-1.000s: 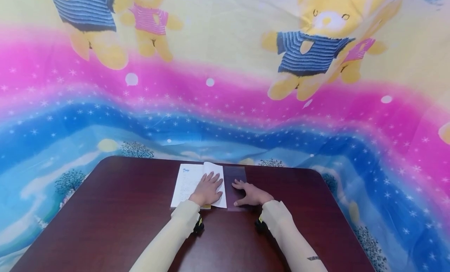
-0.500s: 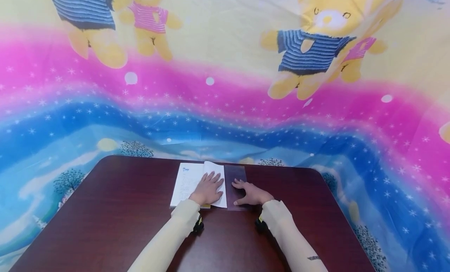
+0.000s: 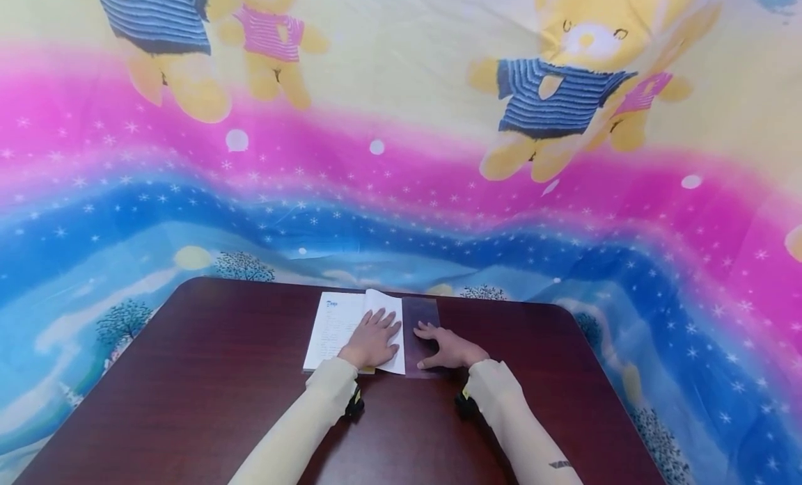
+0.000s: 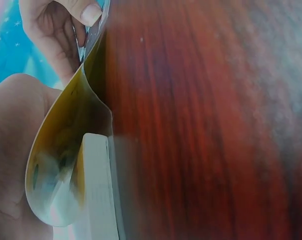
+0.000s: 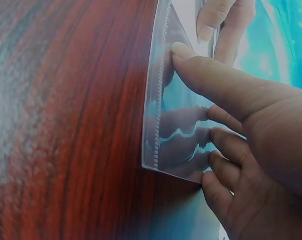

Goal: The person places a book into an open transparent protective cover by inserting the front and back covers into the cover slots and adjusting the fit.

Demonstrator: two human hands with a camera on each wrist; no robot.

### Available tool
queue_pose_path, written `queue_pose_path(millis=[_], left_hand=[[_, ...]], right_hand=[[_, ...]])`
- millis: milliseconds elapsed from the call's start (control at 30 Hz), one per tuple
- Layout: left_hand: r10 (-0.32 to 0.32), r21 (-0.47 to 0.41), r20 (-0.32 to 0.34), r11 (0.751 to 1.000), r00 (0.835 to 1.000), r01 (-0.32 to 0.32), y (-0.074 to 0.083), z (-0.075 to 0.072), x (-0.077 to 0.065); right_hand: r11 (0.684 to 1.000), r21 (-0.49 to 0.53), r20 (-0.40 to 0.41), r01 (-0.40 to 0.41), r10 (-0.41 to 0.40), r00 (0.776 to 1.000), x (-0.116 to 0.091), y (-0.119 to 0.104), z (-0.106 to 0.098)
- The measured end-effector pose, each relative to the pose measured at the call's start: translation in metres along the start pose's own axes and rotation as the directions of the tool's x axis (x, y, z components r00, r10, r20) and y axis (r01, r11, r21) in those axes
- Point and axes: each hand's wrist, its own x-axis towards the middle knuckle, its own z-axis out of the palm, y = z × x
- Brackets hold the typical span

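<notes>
An open book (image 3: 335, 325) with a printed page lies near the table's far edge. My left hand (image 3: 371, 340) rests on its white right-hand leaf, fingers spread. In the left wrist view this leaf is a bent cover (image 4: 46, 160), yellowish beneath, curving up off the page block (image 4: 98, 185). A clear plastic book cover (image 3: 427, 309) extends to the right of the leaf. My right hand (image 3: 452, 347) lies on it with thumb and fingers apart. The right wrist view has the fingertips touching the plastic flap (image 5: 183, 145), which has a ridged seam along one side.
The dark red-brown table (image 3: 219, 374) spreads around the book, with its far edge just behind it. A printed cloth backdrop (image 3: 376, 213) with bears and snowflakes hangs beyond the table.
The head view has shifted very slightly. Both hands keep their places on the leaf and the plastic, and the book lies as before.
</notes>
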Motion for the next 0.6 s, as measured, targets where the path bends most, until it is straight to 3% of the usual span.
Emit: queue_pose_path(millis=[233, 600], left_hand=[[0.015, 0.034, -0.015, 0.999, 1.0, -0.015, -0.0018, 0.0058, 0.0038], [0.002, 0.058, -0.028, 0.998, 1.0, 0.0, 0.0049, 0.0028, 0.0039]], right_hand=[[1.0, -0.009, -0.003, -0.007, 0.007, 1.0, 0.0019, 0.0, 0.0012], [0.999, -0.031, -0.005, -0.007, 0.007, 1.0, 0.0018, -0.0018, 0.0014]])
